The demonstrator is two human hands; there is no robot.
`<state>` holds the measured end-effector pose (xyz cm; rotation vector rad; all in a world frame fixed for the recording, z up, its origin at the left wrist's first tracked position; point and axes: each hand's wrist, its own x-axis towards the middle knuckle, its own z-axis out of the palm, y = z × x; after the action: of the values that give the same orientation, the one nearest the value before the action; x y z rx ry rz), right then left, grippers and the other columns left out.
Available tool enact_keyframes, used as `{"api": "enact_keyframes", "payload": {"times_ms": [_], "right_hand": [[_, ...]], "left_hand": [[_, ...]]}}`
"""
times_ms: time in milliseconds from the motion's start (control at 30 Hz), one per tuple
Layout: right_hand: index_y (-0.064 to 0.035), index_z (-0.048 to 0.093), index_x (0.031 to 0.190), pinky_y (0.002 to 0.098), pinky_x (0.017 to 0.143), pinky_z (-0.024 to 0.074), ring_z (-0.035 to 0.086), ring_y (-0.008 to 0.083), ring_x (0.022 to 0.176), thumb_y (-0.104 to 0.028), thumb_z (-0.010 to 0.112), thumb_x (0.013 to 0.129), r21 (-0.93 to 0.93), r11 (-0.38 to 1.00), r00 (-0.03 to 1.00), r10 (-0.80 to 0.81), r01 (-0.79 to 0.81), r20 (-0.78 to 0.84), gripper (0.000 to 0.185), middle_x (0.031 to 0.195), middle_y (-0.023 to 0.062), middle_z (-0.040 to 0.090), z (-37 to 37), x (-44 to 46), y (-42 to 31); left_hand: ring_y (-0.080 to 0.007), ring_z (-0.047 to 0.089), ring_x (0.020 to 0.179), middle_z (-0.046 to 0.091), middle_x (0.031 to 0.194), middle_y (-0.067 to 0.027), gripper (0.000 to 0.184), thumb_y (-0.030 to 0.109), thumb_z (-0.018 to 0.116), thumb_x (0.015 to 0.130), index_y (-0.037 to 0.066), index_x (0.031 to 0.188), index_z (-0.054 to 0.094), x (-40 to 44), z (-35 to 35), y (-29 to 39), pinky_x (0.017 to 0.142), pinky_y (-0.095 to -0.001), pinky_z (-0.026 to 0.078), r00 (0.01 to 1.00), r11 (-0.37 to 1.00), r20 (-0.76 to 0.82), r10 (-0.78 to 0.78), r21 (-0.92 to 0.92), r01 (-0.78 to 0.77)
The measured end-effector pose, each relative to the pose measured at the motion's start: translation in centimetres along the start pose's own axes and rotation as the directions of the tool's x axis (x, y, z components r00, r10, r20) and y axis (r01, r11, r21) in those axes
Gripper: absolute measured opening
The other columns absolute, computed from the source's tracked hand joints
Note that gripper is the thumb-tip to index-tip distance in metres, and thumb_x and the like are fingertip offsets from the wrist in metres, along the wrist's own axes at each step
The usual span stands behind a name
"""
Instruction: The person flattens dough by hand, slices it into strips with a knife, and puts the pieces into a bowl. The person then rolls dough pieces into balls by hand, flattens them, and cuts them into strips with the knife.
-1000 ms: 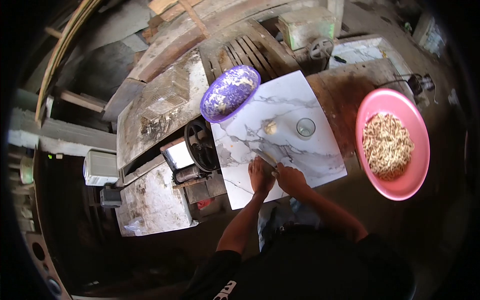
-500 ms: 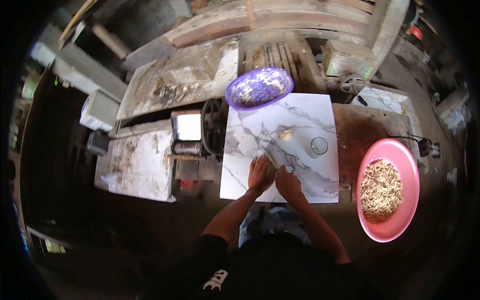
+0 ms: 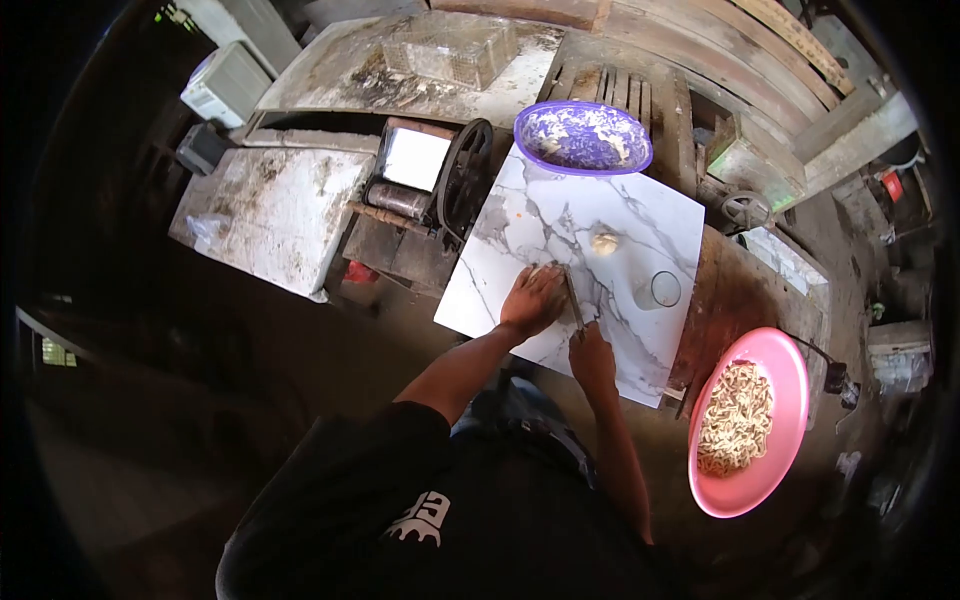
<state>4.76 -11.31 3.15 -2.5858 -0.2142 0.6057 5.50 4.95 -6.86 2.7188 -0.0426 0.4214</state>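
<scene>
My left hand [image 3: 534, 298] lies flat, palm down, on the white marble-patterned board [image 3: 540, 205]. Whatever may be under its palm is hidden. In my closed right hand [image 3: 592, 357] is a narrow knife [image 3: 573, 297], its blade pointing away from me just right of my left fingertips. A pale lump of dough [image 3: 604, 243] sits on the board beyond the knife. To the right stands a clear drinking glass [image 3: 665, 289]. At the board's far edge rests a purple basin [image 3: 528, 143] with pale floury smears inside.
At lower right, a pink basin [image 3: 790, 400] holds many short pale strips. Left of the board stands a roller machine [image 3: 400, 198] with a large dark wheel [image 3: 466, 180]. Behind are a stained worktop [image 3: 340, 75] and a wire basket [image 3: 455, 55].
The view has turned and shifted, so the board appears rotated. My right hand has drawn slightly back from my left, with the knife still in it. The dough, glass and basins stay put.
</scene>
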Motion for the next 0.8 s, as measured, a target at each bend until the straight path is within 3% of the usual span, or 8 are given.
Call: {"api": "enact_keyframes", "payload": {"times_ms": [67, 300, 400, 467, 567, 733, 800], "right_hand": [[-0.0044, 0.048, 0.106, 0.0565, 0.076, 0.0458, 0.061, 0.0484, 0.087, -0.028, 0.050, 0.091, 0.009, 1.000, 1.000, 0.006, -0.006, 0.002, 0.029, 0.087, 0.0295, 0.064, 0.4, -1.0, 1.0], [-0.0052, 0.049, 0.107, 0.0559, 0.073, 0.0457, 0.060, 0.0481, 0.085, -0.028, 0.052, 0.091, 0.076, 0.989, 0.990, 0.122, -0.128, 0.070, 0.028, 0.089, 0.0279, 0.064, -0.7, -6.3, 2.3], [-0.0048, 0.049, 0.109, 0.0553, 0.071, 0.0461, 0.060, 0.0482, 0.084, -0.025, 0.055, 0.089, 0.069, 0.997, 0.999, 0.035, -0.035, 0.005, 0.029, 0.087, 0.0284, 0.064, 0.1, -7.6, 4.1], [-0.0046, 0.051, 0.109, 0.0540, 0.073, 0.0464, 0.060, 0.0471, 0.088, -0.026, 0.055, 0.089, 0.059, 0.997, 0.998, 0.057, -0.057, 0.010, 0.030, 0.090, 0.0278, 0.064, 0.2, -7.5, 4.3], [-0.0042, 0.053, 0.110, 0.0528, 0.075, 0.0466, 0.060, 0.0462, 0.090, -0.027, 0.054, 0.089, 0.079, 0.994, 0.997, 0.074, -0.076, 0.020, 0.031, 0.091, 0.0270, 0.064, 1.3, -6.7, 4.7], [-0.0048, 0.052, 0.112, 0.0534, 0.072, 0.0461, 0.061, 0.0466, 0.084, -0.025, 0.055, 0.089, 0.152, 0.978, 0.990, 0.140, -0.142, 0.023, 0.031, 0.085, 0.0262, 0.065, 1.2, -5.1, 2.6], [-0.0054, 0.050, 0.114, 0.0540, 0.071, 0.0460, 0.062, 0.0467, 0.081, -0.025, 0.055, 0.089, 0.165, 0.986, 0.999, 0.038, -0.038, 0.001, 0.032, 0.083, 0.0259, 0.065, 1.0, -4.4, 2.2]], "left_hand": [[-0.0220, 0.042, 0.129, 0.050, 0.134, -0.0103, 0.045, 0.030, 0.057, 0.087, 0.009, 0.127, 0.051, 0.2, -0.7, 0.2, 0.109, -0.0452, 0.028, 1.000, 0.994, 0.001, -0.016, -0.106, 0.016], [-0.0244, 0.041, 0.130, 0.049, 0.135, -0.0104, 0.048, 0.024, 0.060, 0.085, 0.009, 0.130, 0.048, -0.1, 0.3, -0.6, 0.112, -0.0452, 0.024, 0.999, 0.985, -0.034, 0.007, -0.170, -0.012], [-0.0279, 0.040, 0.130, 0.048, 0.135, -0.0111, 0.051, 0.025, 0.061, 0.084, 0.008, 0.130, 0.047, 0.0, -0.4, -0.4, 0.113, -0.0467, 0.023, 0.995, 0.995, -0.099, -0.006, -0.098, -0.004], [-0.0301, 0.038, 0.131, 0.047, 0.136, -0.0120, 0.053, 0.027, 0.064, 0.081, 0.007, 0.128, 0.048, 0.2, -0.9, -0.3, 0.113, -0.0478, 0.024, 0.993, 0.980, -0.030, -0.112, -0.171, 0.105], [-0.0280, 0.042, 0.127, 0.051, 0.131, -0.0103, 0.042, 0.029, 0.055, 0.089, 0.007, 0.124, 0.052, 0.4, -1.1, -0.1, 0.112, -0.0448, 0.024, 0.991, 0.973, -0.039, -0.125, -0.202, 0.115], [-0.0272, 0.041, 0.128, 0.049, 0.132, -0.0101, 0.044, 0.030, 0.059, 0.086, 0.007, 0.123, 0.053, 0.7, -1.4, 0.2, 0.112, -0.0449, 0.025, 0.992, 0.978, -0.007, -0.126, -0.171, 0.123], [-0.0271, 0.041, 0.128, 0.048, 0.132, -0.0101, 0.044, 0.030, 0.059, 0.085, 0.007, 0.122, 0.053, 0.8, -1.4, 0.3, 0.112, -0.0450, 0.025, 0.993, 0.977, 0.004, -0.119, -0.177, 0.118]]}}
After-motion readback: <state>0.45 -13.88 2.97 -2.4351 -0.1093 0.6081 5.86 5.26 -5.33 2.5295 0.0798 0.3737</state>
